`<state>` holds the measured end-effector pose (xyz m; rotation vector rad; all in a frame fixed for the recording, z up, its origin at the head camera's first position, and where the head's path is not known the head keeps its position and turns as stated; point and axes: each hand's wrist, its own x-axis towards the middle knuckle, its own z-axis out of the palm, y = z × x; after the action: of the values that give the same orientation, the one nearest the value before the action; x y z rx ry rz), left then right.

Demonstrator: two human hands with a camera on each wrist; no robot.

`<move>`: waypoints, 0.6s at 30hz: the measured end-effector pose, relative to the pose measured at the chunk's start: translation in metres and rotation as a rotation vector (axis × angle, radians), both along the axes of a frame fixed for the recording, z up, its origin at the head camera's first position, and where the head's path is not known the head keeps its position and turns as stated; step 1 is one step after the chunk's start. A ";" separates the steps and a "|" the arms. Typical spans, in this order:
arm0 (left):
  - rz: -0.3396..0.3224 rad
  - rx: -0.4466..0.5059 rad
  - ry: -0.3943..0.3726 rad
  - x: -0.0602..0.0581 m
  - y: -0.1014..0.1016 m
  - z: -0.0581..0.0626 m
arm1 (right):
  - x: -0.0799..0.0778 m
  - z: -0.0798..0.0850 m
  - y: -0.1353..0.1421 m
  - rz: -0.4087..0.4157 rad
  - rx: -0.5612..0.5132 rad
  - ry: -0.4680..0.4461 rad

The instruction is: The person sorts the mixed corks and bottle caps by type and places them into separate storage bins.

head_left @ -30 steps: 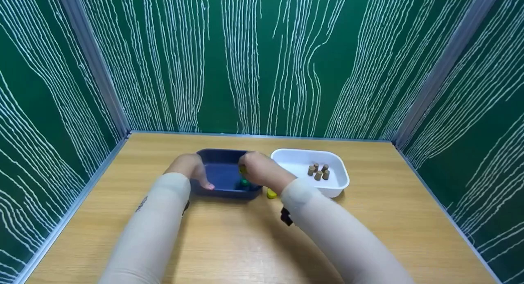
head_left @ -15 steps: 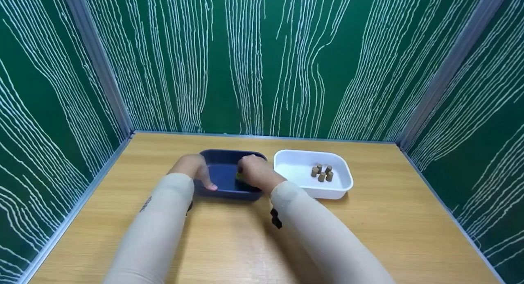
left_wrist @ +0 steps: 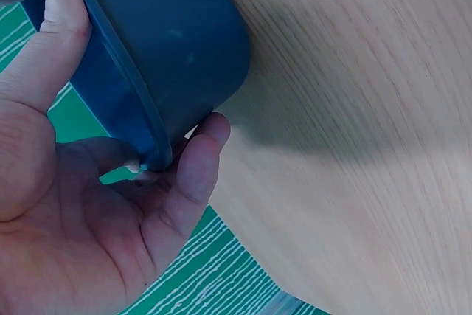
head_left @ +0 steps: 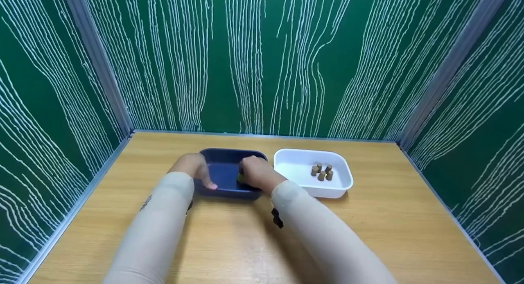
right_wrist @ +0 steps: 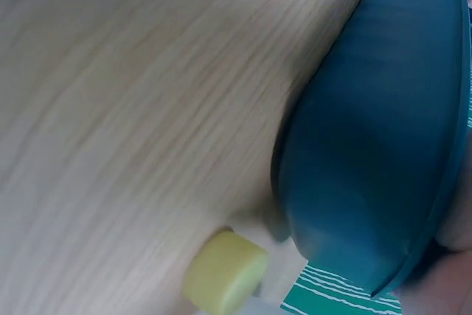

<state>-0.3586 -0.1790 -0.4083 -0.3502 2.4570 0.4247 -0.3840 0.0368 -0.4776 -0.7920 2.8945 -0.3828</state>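
Observation:
My left hand (head_left: 194, 169) grips the left end of a dark blue tray (head_left: 223, 152), thumb on its near rim and fingers round its corner, as the left wrist view shows on the tray (left_wrist: 177, 42). My right hand (head_left: 258, 173) reaches into the tray's right end. A small yellow-green block (head_left: 240, 178) shows at its fingertips, mostly hidden by the hand. In the right wrist view, a short yellow cylinder (right_wrist: 225, 274) lies on the table outside the tray; my right hand and forearm cover that spot in the head view.
A white tray (head_left: 291, 169) stands just right of the blue one, with several brown cork-like pegs (head_left: 322, 175) upright in it. Green panels (head_left: 278, 63) with white wavy lines wall in the wooden table (head_left: 229, 243) at the back and sides.
My right hand has sunk slightly with the yellow block into the tray. It now hides a green piece seen there earlier, and the yellow cylinder between the trays. My left hand keeps its grip.

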 end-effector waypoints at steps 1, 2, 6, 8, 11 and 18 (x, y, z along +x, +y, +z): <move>-0.001 -0.001 -0.002 0.000 0.000 0.000 | 0.001 0.002 0.000 -0.005 -0.006 -0.019; 0.000 0.000 -0.004 0.000 0.000 0.000 | 0.002 0.004 0.000 -0.008 -0.008 -0.034; 0.008 0.012 -0.007 0.003 0.001 0.004 | 0.007 0.016 0.003 -0.013 0.013 -0.055; 0.002 0.013 -0.006 0.005 0.003 0.007 | 0.010 0.022 0.007 0.009 0.029 -0.027; -0.024 0.001 0.001 0.007 0.003 0.010 | 0.014 0.030 0.018 0.056 0.029 0.030; -0.007 0.003 0.015 0.003 0.002 0.004 | 0.022 0.040 0.051 0.087 -0.041 0.072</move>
<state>-0.3552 -0.1766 -0.4046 -0.3378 2.4710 0.4300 -0.3621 0.0881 -0.4379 -0.9538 2.9141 -0.4136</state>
